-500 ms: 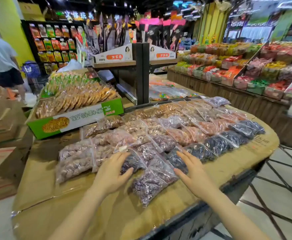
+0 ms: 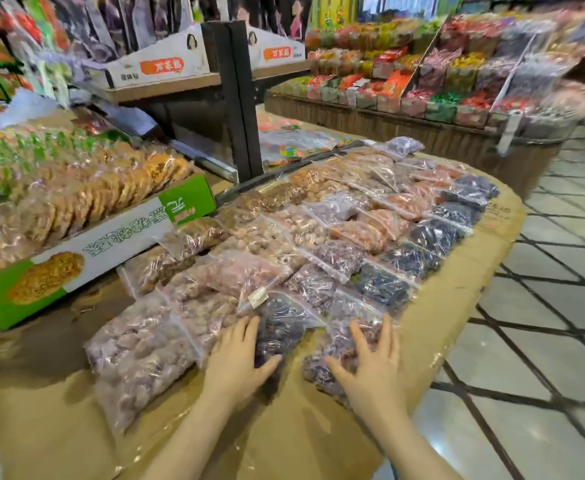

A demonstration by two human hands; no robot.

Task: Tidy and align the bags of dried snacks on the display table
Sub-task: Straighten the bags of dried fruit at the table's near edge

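Observation:
Rows of clear bags of dried snacks (image 2: 336, 237) lie overlapping on the brown-covered display table (image 2: 284, 438). My left hand (image 2: 237, 362) rests flat, fingers spread, on the near edge of a dark purple bag (image 2: 280, 323). My right hand (image 2: 370, 368) lies with spread fingers on the nearest purple-brown bag (image 2: 339, 344), which juts out of the front row toward me. Neither hand has closed around a bag. Two pale pink bags (image 2: 138, 355) lie to the left of my left hand.
A green and white carton (image 2: 86, 251) full of bagged biscuits stands at the left. A black post (image 2: 239, 98) with a shelf rises behind the bags. A candy counter (image 2: 422, 98) runs at the back right, with tiled floor (image 2: 544, 323) on the right.
The view has moved closer and tilted down. My right hand has shifted left from beside the bags onto the nearest purple-brown bag. My left hand stays on the dark bag.

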